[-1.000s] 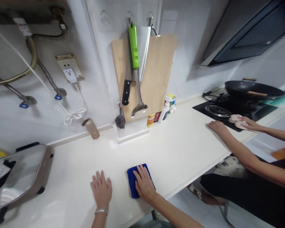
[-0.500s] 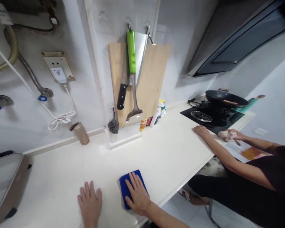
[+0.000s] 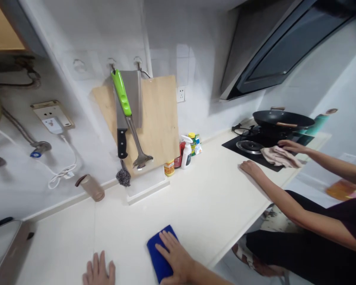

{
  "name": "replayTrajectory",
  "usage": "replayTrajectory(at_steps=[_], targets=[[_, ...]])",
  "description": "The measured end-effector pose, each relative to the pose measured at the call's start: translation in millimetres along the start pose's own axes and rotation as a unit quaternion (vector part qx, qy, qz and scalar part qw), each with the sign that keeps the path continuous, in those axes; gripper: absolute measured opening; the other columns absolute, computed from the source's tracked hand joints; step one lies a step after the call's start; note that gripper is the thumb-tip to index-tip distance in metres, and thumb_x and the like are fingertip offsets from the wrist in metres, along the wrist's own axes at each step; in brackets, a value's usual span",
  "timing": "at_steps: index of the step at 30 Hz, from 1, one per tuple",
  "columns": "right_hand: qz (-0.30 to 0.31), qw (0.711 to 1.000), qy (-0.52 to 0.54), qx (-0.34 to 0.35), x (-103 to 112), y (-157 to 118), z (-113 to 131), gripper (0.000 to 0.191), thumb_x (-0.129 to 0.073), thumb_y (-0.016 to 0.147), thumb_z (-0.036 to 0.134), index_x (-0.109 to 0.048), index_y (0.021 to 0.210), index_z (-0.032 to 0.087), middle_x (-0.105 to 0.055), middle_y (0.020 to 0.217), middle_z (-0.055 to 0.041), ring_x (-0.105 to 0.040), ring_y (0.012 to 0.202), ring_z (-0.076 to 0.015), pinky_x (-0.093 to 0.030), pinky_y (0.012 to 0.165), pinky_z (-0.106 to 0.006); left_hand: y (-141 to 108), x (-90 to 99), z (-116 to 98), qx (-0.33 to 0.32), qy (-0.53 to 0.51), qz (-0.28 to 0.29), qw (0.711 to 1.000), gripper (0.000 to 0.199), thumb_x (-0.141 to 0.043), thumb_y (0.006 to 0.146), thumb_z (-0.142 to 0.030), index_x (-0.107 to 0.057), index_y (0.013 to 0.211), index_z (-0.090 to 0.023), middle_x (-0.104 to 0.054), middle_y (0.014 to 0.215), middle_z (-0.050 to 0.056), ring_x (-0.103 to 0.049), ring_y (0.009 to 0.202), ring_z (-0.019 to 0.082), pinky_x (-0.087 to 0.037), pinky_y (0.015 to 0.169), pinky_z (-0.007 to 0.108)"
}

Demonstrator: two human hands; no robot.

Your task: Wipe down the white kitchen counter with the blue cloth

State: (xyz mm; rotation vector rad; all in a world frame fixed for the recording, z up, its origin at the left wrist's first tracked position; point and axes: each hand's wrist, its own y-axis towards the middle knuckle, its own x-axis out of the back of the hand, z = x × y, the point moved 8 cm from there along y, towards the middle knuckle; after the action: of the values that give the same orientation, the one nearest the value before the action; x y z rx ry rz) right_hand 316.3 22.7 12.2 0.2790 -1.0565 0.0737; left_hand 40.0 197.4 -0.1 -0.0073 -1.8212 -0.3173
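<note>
Blue cloth point(image 3: 158, 261), right hand point(image 3: 176, 259) laid over it, grip spread, left hand point(image 3: 99, 273) near, fingers apart

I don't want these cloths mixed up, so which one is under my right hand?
The blue cloth, flat on the counter under your right hand; the pale pink cloth is partly on the black cooktop, by another person's hand.
</note>
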Motion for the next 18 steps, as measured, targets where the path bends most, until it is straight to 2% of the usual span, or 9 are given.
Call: replayTrajectory(at_steps=[3,5,8,12,18], targets=[[-0.043,0.997,-0.034,-0.054,17,-16,-53,0.103,-0.061,0.075,0.075,-0.027,0.155,0.019,-0.014,0.162,-0.022,-0.014,0.149,-0.0415,-0.023,0.117,-0.065,-1,-0.3,-8,0.04,0.017,0.03,0.999,0.069,-0.023,0.091,-0.047,-0.044,0.147,-0.013,-0.033,0.16,0.014,-0.021,0.15,0.036,-0.013,0.122,0.057],[-0.065,0.992,-0.06,-0.087,35,-28,-87,0.1,-0.061,0.077,0.072,-0.03,0.154,0.016,-0.018,0.161,-0.023,-0.015,0.149,-0.0404,-0.025,0.117,-0.063,-3,-2.8,-15,0.073,0.022,0.039,0.996,0.07,-0.025,0.09,-0.046,-0.042,0.147,-0.009,-0.032,0.16,0.017,-0.02,0.15,0.037,-0.013,0.121,0.058],[-0.07,0.987,-0.094,-0.111,57,-45,-120,0.103,-0.068,0.074,0.066,-0.027,0.155,0.016,-0.018,0.161,-0.0224,-0.017,0.149,-0.0391,-0.024,0.118,-0.061,-8,-2.5,-30,0.085,0.02,0.005,0.996,0.073,-0.024,0.091,-0.045,-0.038,0.147,0.0,-0.031,0.158,0.025,-0.021,0.15,0.038,-0.019,0.119,0.06],[-0.045,0.986,-0.121,-0.101,62,-63,-129,0.103,-0.07,0.074,0.06,-0.023,0.156,0.02,-0.016,0.163,-0.019,-0.014,0.15,-0.0384,-0.024,0.118,-0.06,-14,7.9,-50,0.046,0.032,-0.057,0.997,0.072,-0.02,0.093,-0.043,-0.038,0.145,0.003,-0.034,0.154,0.03,-0.021,0.149,0.039,-0.022,0.117,0.061],[-0.077,0.982,-0.142,-0.094,56,-72,-122,0.08,-0.061,0.086,0.054,-0.034,0.152,0.019,-0.02,0.162,-0.0194,-0.013,0.15,-0.0384,-0.027,0.116,-0.062,-15,12.8,-55,0.041,0.041,-0.053,0.997,0.069,-0.022,0.095,-0.042,-0.039,0.145,0.003,-0.035,0.153,0.031,-0.021,0.149,0.038,-0.022,0.117,0.059]])
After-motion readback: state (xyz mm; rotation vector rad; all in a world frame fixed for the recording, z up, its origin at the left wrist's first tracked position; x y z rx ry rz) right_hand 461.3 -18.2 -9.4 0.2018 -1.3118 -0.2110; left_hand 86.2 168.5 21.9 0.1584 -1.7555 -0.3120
